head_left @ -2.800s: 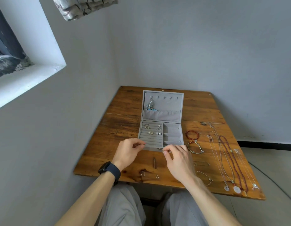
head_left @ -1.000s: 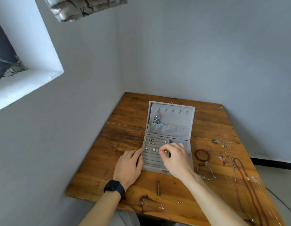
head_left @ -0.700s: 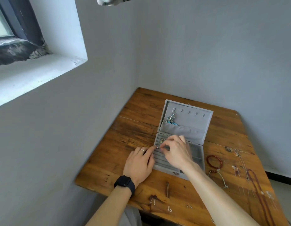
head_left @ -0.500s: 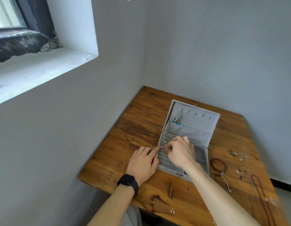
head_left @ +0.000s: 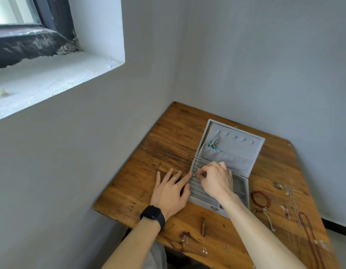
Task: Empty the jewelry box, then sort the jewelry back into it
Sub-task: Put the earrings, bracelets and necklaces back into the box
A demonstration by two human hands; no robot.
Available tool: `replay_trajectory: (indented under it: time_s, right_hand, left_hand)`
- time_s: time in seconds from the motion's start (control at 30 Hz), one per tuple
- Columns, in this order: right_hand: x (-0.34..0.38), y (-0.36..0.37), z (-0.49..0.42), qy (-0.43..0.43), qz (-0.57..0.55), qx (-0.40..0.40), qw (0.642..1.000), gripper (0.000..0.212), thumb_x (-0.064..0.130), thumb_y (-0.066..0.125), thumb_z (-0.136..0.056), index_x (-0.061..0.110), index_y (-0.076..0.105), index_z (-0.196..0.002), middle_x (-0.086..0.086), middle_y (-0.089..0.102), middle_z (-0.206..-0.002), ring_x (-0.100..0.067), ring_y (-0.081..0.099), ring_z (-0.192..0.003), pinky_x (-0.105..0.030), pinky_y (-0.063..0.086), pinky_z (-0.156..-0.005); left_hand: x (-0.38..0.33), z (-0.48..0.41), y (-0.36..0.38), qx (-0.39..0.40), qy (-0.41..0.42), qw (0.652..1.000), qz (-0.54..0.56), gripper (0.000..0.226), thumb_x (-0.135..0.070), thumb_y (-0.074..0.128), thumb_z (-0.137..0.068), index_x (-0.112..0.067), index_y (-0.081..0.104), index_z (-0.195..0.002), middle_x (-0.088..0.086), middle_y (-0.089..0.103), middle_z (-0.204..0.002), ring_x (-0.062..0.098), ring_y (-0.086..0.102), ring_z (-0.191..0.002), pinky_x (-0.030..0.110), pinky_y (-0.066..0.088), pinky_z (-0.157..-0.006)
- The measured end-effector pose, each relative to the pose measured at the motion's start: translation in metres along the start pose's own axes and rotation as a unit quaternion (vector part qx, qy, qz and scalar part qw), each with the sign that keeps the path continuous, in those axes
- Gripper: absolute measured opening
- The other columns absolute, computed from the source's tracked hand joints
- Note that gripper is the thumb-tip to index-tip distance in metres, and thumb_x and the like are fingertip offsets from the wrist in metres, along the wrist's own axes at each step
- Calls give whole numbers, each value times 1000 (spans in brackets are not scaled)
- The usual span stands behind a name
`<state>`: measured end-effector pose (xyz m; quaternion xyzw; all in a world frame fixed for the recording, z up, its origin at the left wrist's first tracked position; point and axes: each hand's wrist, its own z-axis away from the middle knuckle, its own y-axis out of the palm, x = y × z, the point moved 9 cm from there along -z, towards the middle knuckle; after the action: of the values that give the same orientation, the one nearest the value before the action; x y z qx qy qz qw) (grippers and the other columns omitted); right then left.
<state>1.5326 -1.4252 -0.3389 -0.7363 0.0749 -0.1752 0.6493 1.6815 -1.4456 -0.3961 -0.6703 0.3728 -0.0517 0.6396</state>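
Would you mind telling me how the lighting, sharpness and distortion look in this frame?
Head view: soft daylight from the window at upper left, no harsh glare; the wide-angle lens splays the table edges; the necklaces at the right edge smear; the small piece pinched by the right hand is too tiny to resolve.

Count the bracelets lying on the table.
2: a red bead bracelet right of the jewelry box, a thin bracelet just in front of it. The right forearm may hide others.

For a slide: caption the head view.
Right hand pinches a small earring inside the open grey velvet jewelry box; left hand rests flat against its edge.
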Motion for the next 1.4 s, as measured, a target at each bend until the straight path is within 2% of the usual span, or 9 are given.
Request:
replay_trajectory:
  time_s: [0.33, 0.53, 0.63, 0.77, 0.97, 1.07, 1.17, 1.3, 1.4]
  right_hand:
    - [-1, 5, 7, -5, -22, -11, 1000, 19, 38, 59, -95, 38, 72, -109, 13, 61, -122, -17, 44, -118, -37, 35, -91]
    - [-17, -18, 31, 2, -93, -59, 994, 22, 33, 57, -96, 37, 70, -113, 14, 63, -118, -13, 48, -111, -32, 40, -88]
    - [-23, -27, 61, -1, -133, -79, 988, 21, 31, 60, -95, 32, 71, -112, 13, 64, -115, -12, 48, -107, -32, 44, -86]
    - [-35, -31, 110, 8, -170, -104, 980, 20, 28, 64, -93, 31, 71, -111, 16, 63, -111, -7, 48, -102, -24, 41, -84]
    - [-53, -17, 185, 47, -210, -125, 969, 18, 24, 69, -89, 31, 73, -105, 20, 63, -106, -5, 50, -101, -16, 36, -84]
    - [-54, -5, 211, 60, -221, -118, 966, 17, 24, 71, -88, 32, 74, -103, 22, 62, -103, -3, 49, -99, -10, 34, -81]
    - [-48, 6, 227, 62, -228, -111, 965, 15, 26, 74, -86, 32, 74, -101, 22, 62, -101, -5, 50, -98, -9, 35, -78]
    - [-29, 12, 238, 43, -213, -120, 969, 15, 33, 75, -84, 32, 74, -99, 21, 62, -100, -5, 50, -98, -14, 38, -80]
    - [-13, 15, 238, 25, -200, -136, 970, 15, 36, 74, -84, 31, 74, -99, 17, 64, -102, -7, 51, -99, -25, 46, -81]
  left_hand:
    - [1, 0, 1, 11, -3, 1000, -6, 51, -50, 22, -101, -50, 26, -151, -9, 43, -154, 20, 22, -150, 54, 8, -122]
    - [1, 0, 0, 17, 2, 1000, 0, 51, -53, 16, -101, -51, 25, -151, -9, 43, -154, 20, 21, -150, 53, 8, -122]
    - [1, 2, 0, 37, 8, 999, 6, 51, -55, 14, -102, -52, 19, -153, -8, 37, -158, 19, 16, -152, 53, 4, -123]
    - [3, 9, -1, 76, 24, 997, 13, 52, -59, 11, -102, -52, 8, -154, -7, 26, -163, 16, 9, -153, 48, 1, -124]
    - [4, 42, -17, 79, 29, 996, 19, 53, -55, 27, -103, -38, 29, -153, -3, 34, -159, 16, 24, -148, 39, 17, -122]
    - [1, 63, -25, 61, 23, 997, 46, 50, -50, 39, -102, -33, 40, -148, -6, 42, -153, 16, 37, -140, 34, 31, -116]
    - [-3, 85, -29, 45, 30, 996, 75, 44, -46, 48, -98, -34, 49, -140, -10, 49, -144, 12, 45, -132, 33, 40, -109]
    - [-7, 110, -26, 45, 25, 992, 112, 30, -41, 58, -93, -39, 62, -122, -15, 50, -139, 9, 44, -128, 33, 38, -108]
    - [-9, 122, -25, 30, 35, 992, 118, 25, -39, 64, -89, -39, 67, -113, -13, 53, -136, 10, 44, -128, 40, 33, -113]
